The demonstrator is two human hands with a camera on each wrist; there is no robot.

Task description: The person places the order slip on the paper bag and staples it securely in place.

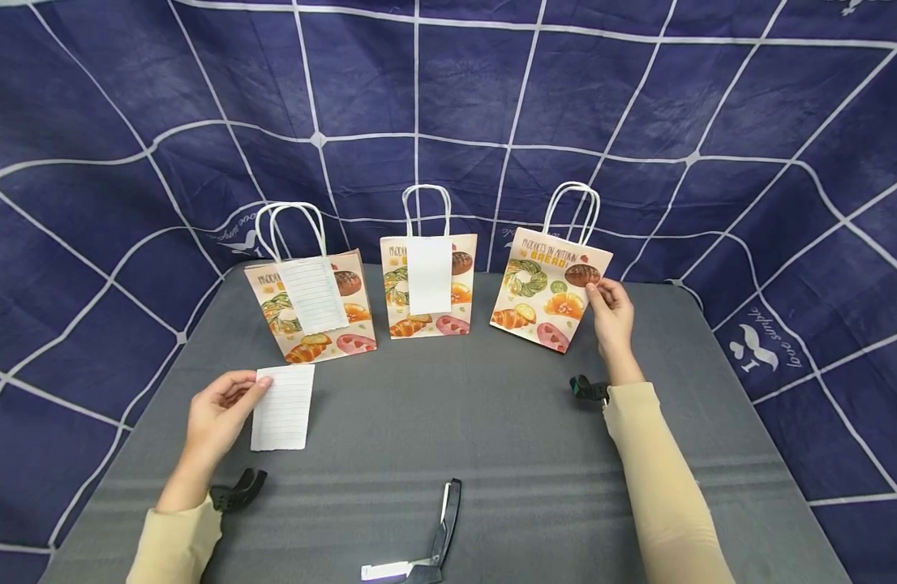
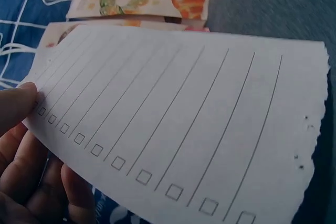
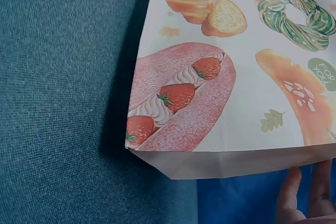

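My left hand pinches a lined white paper sheet by its upper left corner, thumb in front. In the left wrist view the sheet shows small checkboxes along one side and a torn edge with tiny holes. At the right, my right hand holds the side edge of a paper bag printed with breads, which leans tilted. The right wrist view has this bag close up, fingers at its side fold. No paper covers its printed front.
A matching bag stands in the middle with a blank white paper on its front. Another bag at left bears a lined sheet. An unfolded black stapler lies at the grey table's near side. Blue gridded cloth hangs behind.
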